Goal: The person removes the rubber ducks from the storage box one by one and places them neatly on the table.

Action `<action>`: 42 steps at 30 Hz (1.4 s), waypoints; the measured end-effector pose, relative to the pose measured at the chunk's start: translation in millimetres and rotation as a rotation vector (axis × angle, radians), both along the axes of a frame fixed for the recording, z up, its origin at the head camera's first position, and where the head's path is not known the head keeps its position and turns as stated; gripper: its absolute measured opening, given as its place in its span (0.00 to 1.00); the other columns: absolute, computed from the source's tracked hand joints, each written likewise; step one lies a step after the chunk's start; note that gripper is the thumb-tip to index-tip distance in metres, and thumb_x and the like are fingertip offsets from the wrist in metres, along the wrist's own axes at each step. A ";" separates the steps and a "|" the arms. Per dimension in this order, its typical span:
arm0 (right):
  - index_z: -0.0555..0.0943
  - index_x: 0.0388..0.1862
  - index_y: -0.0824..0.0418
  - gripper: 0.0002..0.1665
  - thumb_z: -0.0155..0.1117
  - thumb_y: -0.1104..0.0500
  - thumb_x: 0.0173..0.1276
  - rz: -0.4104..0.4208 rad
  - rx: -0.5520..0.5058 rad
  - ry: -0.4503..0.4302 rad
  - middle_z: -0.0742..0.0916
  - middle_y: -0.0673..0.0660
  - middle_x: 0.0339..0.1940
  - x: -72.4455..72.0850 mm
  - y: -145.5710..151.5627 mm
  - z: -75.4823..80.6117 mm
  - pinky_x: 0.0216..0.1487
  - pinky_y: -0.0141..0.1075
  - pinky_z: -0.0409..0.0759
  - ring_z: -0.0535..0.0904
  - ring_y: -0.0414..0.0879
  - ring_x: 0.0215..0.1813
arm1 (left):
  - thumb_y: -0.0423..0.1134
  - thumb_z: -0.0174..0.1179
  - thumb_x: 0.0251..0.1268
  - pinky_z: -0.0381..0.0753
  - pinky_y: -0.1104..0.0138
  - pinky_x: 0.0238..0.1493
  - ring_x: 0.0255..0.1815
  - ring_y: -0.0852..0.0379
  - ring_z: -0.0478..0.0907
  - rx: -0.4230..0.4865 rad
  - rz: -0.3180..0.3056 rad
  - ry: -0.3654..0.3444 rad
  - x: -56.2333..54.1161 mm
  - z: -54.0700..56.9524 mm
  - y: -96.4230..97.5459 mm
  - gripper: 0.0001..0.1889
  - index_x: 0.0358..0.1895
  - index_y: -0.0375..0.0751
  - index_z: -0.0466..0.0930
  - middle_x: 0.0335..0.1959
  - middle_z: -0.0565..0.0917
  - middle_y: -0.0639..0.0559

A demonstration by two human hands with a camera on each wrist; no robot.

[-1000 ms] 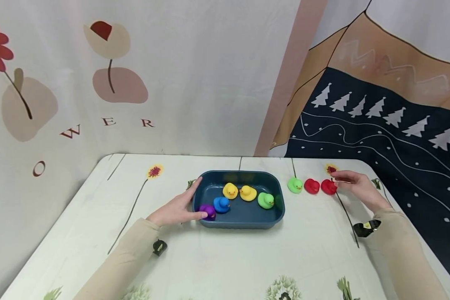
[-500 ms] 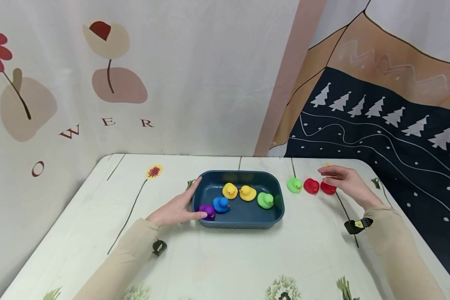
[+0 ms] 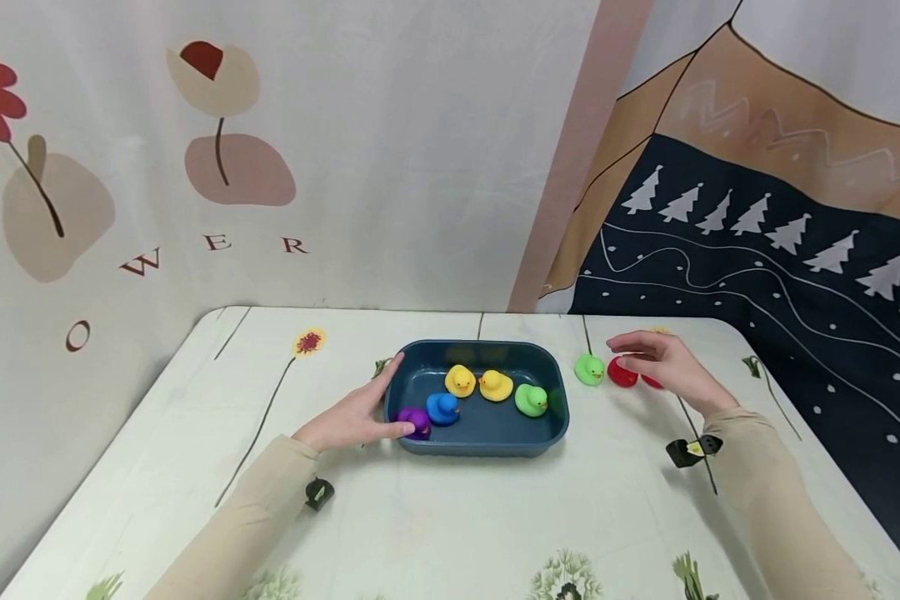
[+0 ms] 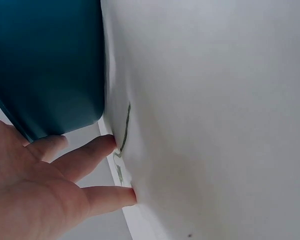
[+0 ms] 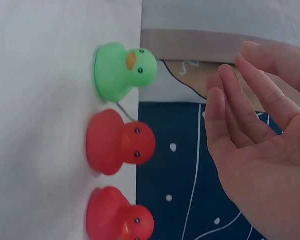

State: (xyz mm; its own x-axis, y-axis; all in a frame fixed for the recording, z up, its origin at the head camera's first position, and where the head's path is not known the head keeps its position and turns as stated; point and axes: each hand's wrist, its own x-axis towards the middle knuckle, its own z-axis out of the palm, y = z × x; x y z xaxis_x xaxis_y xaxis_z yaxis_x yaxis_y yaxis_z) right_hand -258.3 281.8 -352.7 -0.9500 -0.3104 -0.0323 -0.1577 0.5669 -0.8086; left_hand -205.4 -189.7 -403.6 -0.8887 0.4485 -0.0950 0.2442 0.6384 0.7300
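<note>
My left hand (image 3: 356, 417) lies along the left end of a dark blue plastic tub (image 3: 480, 448), thumb over the near-left rim and fingers along the outer wall. In the left wrist view its fingertips reach down to the cloth beside the tub (image 4: 50, 65). My right hand (image 3: 667, 367) hovers over the rubber ducks right of the tub, fingers loosely bent with nothing between them. Beneath it stand a red rubber duck (image 5: 120, 142) and a second red duck (image 5: 117, 215), partly hidden by the hand in the head view. A green duck (image 3: 589, 370) is at the row's left end.
Inside the tub sit two yellow ducks (image 3: 461, 381), a blue duck (image 3: 442, 409), a green duck (image 3: 532, 401) and a purple duck (image 3: 417, 423) near my left thumb. A flower-print cloth (image 3: 450, 525) covers the table. Printed curtains (image 3: 390, 167) hang behind it.
My right hand has moved left along the row, from beside the rightmost red duck to above the two red ducks. The left hand, tub and ducks have stayed in place.
</note>
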 end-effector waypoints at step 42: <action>0.77 0.60 0.62 0.22 0.62 0.55 0.71 0.244 -0.127 -0.071 0.81 0.59 0.57 -15.5 -90.4 15.8 0.58 0.46 0.74 0.75 0.54 0.56 | 0.60 0.65 0.57 0.59 0.42 0.65 0.73 0.36 0.51 0.001 -0.003 -0.002 0.2 0.0 -0.4 0.56 0.79 0.54 0.33 0.77 0.47 0.40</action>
State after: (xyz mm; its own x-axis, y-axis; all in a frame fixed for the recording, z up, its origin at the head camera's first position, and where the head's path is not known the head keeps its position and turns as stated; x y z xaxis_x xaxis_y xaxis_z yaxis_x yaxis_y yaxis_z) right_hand -273.7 191.3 -336.9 -0.8436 -0.5353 -0.0427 -0.2174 0.4130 -0.8844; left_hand -205.3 -190.0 -403.6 -0.8870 0.4516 -0.0964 0.2447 0.6368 0.7311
